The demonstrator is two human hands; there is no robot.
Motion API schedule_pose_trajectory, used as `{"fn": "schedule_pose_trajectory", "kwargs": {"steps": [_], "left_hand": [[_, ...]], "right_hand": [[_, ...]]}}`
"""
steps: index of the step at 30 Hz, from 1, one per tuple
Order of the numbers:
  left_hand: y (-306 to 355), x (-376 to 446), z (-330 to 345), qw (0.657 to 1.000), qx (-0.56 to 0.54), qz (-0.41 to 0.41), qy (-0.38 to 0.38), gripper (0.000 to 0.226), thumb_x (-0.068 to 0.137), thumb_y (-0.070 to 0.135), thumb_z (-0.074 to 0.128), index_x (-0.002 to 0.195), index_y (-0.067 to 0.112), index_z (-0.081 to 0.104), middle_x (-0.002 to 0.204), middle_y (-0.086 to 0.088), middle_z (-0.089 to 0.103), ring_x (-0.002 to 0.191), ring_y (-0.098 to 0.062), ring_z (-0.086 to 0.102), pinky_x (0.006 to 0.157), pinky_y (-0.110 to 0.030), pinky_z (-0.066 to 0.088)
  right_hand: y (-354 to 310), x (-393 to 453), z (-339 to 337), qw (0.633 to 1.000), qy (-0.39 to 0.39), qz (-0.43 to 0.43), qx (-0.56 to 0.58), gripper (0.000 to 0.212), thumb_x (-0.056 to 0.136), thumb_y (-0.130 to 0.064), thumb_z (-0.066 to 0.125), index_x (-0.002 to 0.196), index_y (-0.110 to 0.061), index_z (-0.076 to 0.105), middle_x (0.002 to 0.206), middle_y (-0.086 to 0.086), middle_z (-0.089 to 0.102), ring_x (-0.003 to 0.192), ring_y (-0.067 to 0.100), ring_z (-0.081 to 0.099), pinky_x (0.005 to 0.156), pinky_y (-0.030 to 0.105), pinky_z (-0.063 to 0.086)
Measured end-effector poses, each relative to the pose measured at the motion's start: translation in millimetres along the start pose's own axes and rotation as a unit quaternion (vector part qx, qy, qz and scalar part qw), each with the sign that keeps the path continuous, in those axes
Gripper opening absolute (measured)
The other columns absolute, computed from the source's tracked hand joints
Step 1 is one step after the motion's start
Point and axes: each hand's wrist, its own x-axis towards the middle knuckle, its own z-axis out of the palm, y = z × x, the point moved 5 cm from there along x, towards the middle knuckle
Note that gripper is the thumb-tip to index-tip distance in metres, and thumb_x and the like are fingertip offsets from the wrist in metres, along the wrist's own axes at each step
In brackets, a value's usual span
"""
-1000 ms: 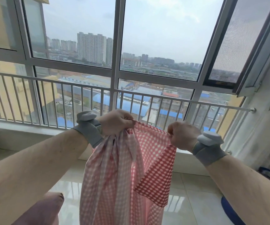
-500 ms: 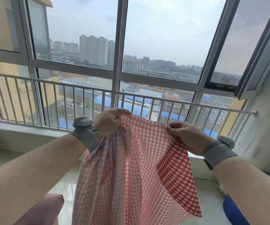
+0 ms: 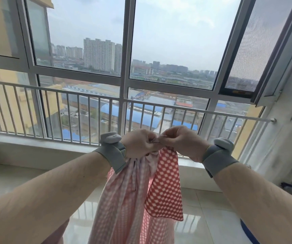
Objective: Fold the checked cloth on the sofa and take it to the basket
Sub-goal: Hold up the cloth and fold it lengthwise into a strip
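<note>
The red-and-white checked cloth hangs down in bunched folds in front of me, held up at chest height before the window. My left hand and my right hand touch each other and both pinch the cloth's top edge. A darker red corner flap hangs on the right side. Both wrists wear grey bands. The cloth's lower end runs out of view at the bottom. No sofa or basket can be made out for certain.
A large window with a white metal railing stands straight ahead above a low sill. Glossy floor tiles lie below. A blue-rimmed object sits at the lower right, and a pink cushion edge shows at the lower left.
My hands have come together from about a cloth's width apart, bringing the two held top corners to meet, and the cloth now hangs doubled and narrower.
</note>
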Motion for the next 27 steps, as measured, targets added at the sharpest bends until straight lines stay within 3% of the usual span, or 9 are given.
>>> {"fn": "schedule_pose_trajectory", "kwargs": {"steps": [4,9,12,15,17,19,21,24,27], "left_hand": [[-1.6,-2.9,2.0,0.999,0.014,-0.025,-0.019,0.026,0.087,0.04,0.061,0.065,0.026,0.063,0.054,0.01,0.06,0.042,0.003,0.049,0.048,-0.018,0.042],[-7.0,-6.3,-12.3,0.998,-0.023,-0.038,0.032,0.032,0.089,0.033,0.06,0.058,0.025,0.06,0.045,0.022,0.057,0.04,0.007,0.05,0.04,-0.008,0.036],[-20.0,-12.1,-28.0,0.993,-0.074,-0.068,0.063,0.034,0.09,0.031,0.061,0.056,0.024,0.062,0.045,0.019,0.057,0.04,0.005,0.049,0.042,-0.007,0.035],[-32.7,-17.3,-35.4,0.983,-0.122,-0.101,0.092,0.032,0.09,0.028,0.06,0.059,0.025,0.065,0.052,0.016,0.064,0.047,0.004,0.056,0.049,-0.011,0.041],[-37.5,-17.2,-33.6,0.978,-0.135,-0.124,0.102,0.025,0.091,0.029,0.059,0.069,0.021,0.067,0.06,0.014,0.07,0.055,-0.002,0.062,0.057,-0.021,0.049],[-39.2,-17.7,-29.8,0.974,-0.127,-0.149,0.113,0.025,0.091,0.03,0.058,0.071,0.02,0.068,0.059,0.013,0.07,0.056,-0.009,0.061,0.059,-0.029,0.049],[-35.6,-17.7,-22.6,0.972,-0.128,-0.163,0.111,0.026,0.091,0.028,0.055,0.071,0.018,0.068,0.062,0.007,0.07,0.062,-0.018,0.06,0.063,-0.038,0.051],[-20.2,-16.5,-5.2,0.971,-0.14,-0.165,0.103,0.024,0.089,0.019,0.052,0.071,0.016,0.068,0.07,-0.004,0.071,0.069,-0.03,0.064,0.073,-0.049,0.054],[-5.7,-14.3,13.1,0.958,-0.201,-0.181,0.091,0.021,0.088,0.03,0.058,0.081,0.013,0.068,0.082,-0.008,0.07,0.082,-0.029,0.066,0.081,-0.043,0.055]], "right_hand": [[-10.0,-7.4,-1.9,0.954,0.031,-0.033,-0.297,0.017,0.083,-0.012,0.065,0.078,-0.027,0.07,0.073,-0.01,0.068,0.068,0.006,0.064,0.051,0.011,0.046],[7.0,-15.4,-17.9,0.844,0.134,0.111,-0.507,0.018,0.089,-0.017,0.053,0.089,-0.021,0.07,0.082,-0.002,0.062,0.066,0.013,0.053,0.054,0.017,0.035],[34.8,-25.0,-36.9,0.89,0.094,0.146,-0.422,0.015,0.092,-0.017,0.054,0.086,-0.017,0.068,0.081,-0.001,0.064,0.068,0.011,0.058,0.058,0.018,0.043],[58.9,-35.4,-42.8,0.977,0.05,0.168,-0.118,0.012,0.093,-0.011,0.058,0.092,-0.012,0.07,0.089,0.005,0.071,0.081,0.017,0.066,0.067,0.026,0.052],[67.6,-37.3,-33.8,0.972,0.055,0.194,0.123,0.017,0.097,-0.011,0.052,0.097,-0.008,0.068,0.091,0.01,0.07,0.075,0.02,0.068,0.065,0.032,0.056],[62.6,-36.6,-17.3,0.95,0.037,0.177,0.255,0.017,0.094,-0.013,0.053,0.103,-0.007,0.066,0.095,0.014,0.07,0.073,0.022,0.07,0.068,0.036,0.059],[50.1,-35.0,1.8,0.965,0.006,0.117,0.235,0.036,0.081,-0.022,0.07,0.113,-0.01,0.059,0.108,0.013,0.069,0.087,0.024,0.071,0.079,0.038,0.059],[27.3,-31.3,44.6,0.999,-0.014,0.022,0.019,0.095,0.051,-0.052,0.09,0.128,-0.027,0.04,0.114,0.001,0.064,0.098,0.019,0.068,0.087,0.032,0.056],[27.5,-23.4,73.8,0.99,0.113,0.041,-0.08,0.089,0.036,-0.061,0.083,0.113,-0.027,0.056,0.1,-0.004,0.064,0.089,0.013,0.065,0.076,0.032,0.059]]}}
